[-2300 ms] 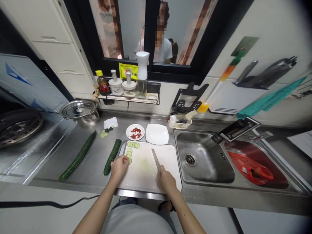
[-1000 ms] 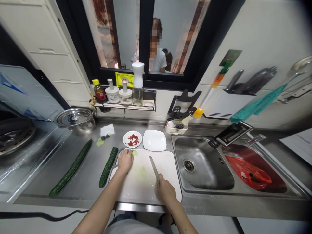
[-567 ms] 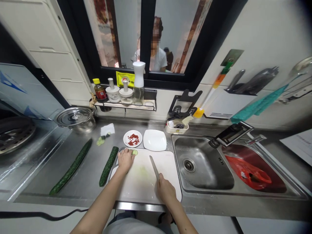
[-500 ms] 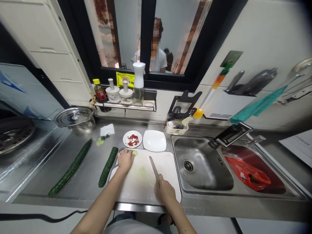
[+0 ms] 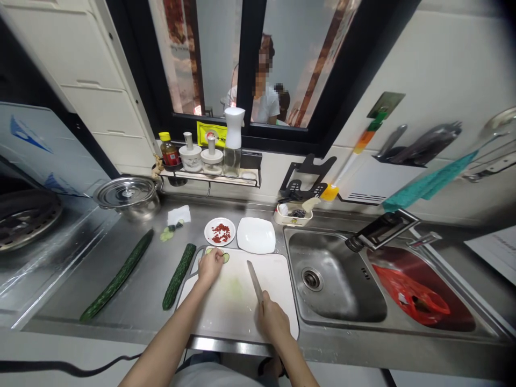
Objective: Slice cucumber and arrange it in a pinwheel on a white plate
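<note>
My left hand is at the upper left of the white cutting board, its fingers pinched at a thin cucumber slice. A bit more pale green slice shows just behind the fingers, partly hidden. My right hand grips a knife by the handle, its blade lying low over the board and pointing away from me. A short cut cucumber rests against the board's left side. Farther left lies a longer cucumber.
Behind the board stand a small plate of chopped red bits and a white square plate. Green trimmings lie near a white tissue. A lidded pot stands at left, a double sink at right.
My left hand has drawn slightly toward me, its fingers curling in from a flatter pose onto the cucumber slice. The right hand and knife have hardly moved, and the view has shifted a little.
</note>
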Demonstrator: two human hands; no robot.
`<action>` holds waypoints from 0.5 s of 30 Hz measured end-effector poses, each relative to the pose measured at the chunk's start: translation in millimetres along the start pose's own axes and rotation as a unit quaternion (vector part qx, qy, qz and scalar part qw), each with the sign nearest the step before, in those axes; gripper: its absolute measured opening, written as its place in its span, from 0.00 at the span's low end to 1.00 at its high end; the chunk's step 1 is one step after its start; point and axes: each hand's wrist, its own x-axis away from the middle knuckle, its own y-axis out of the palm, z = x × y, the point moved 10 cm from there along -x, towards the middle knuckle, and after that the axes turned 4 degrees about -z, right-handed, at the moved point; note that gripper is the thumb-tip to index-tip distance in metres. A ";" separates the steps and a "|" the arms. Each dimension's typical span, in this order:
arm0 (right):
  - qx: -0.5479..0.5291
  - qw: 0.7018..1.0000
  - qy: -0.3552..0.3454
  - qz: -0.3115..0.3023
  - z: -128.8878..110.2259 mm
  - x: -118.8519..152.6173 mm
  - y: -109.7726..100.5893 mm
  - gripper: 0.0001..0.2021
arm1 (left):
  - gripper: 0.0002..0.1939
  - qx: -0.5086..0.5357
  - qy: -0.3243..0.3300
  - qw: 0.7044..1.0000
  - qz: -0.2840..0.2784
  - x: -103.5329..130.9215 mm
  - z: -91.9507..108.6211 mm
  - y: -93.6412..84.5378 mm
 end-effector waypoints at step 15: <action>0.002 1.000 -0.003 0.013 -0.3 -0.1 -0.7 0.18 | 0.12 -0.153 0.231 0.940 -0.200 34.8 63.4 39.2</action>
